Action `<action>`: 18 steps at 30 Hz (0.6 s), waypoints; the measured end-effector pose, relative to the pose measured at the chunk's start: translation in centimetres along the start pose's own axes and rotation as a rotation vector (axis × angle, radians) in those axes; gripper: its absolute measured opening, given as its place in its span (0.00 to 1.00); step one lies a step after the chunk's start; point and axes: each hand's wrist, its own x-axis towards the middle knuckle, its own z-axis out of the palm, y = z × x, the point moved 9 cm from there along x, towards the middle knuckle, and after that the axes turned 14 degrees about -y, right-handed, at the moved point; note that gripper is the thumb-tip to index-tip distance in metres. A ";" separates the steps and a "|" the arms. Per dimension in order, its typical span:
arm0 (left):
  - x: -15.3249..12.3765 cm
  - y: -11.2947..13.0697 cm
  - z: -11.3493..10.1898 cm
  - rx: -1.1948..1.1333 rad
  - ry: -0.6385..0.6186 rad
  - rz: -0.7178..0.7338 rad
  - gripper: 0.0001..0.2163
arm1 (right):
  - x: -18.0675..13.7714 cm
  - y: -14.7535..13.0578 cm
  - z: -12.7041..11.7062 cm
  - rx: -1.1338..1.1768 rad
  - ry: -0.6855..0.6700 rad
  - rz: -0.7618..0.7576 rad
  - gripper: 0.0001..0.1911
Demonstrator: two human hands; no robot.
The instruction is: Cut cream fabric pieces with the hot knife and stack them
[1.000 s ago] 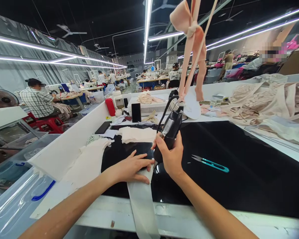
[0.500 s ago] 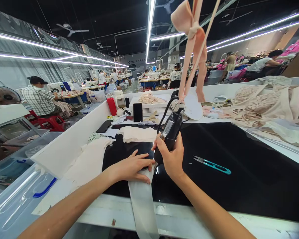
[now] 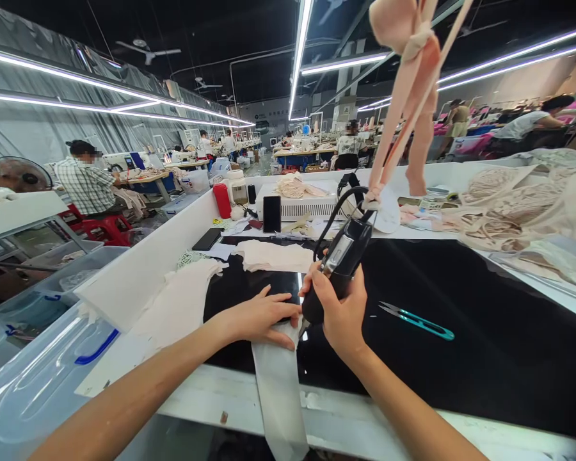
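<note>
My left hand (image 3: 262,318) lies flat with fingers spread on a pale fabric strip (image 3: 278,384) that runs over the black table top and hangs off the near edge. My right hand (image 3: 340,312) is wrapped round a black hand-held tool (image 3: 338,266), tip down at the strip just right of my left fingers. A black cable loops from the tool's top, and peach fabric bands (image 3: 406,109) hold it up from above. Teal thread snips (image 3: 415,319) lie on the black surface to the right of my right hand.
Cream fabric pieces (image 3: 269,255) lie behind my hands and a white sheet (image 3: 173,307) to the left. A heap of beige garments (image 3: 518,205) fills the right side. A white box (image 3: 297,205), a phone and a red bottle (image 3: 223,200) stand at the back. Clear plastic bins (image 3: 43,378) sit lower left. Other people sit at distant tables.
The view has shifted slightly, so everything sits a little further right. Both hands keep the same hold on the strip and the tool.
</note>
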 end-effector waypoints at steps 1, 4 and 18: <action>0.0 0.0 0.0 0.001 0.001 0.004 0.13 | -0.1 0.0 0.0 0.006 -0.001 -0.001 0.15; 0.0 -0.1 0.0 0.008 0.005 0.002 0.15 | -0.5 0.0 0.2 0.015 -0.016 -0.002 0.15; 0.0 0.2 -0.1 -0.014 -0.025 0.005 0.14 | -0.6 0.1 0.3 0.032 -0.046 -0.009 0.14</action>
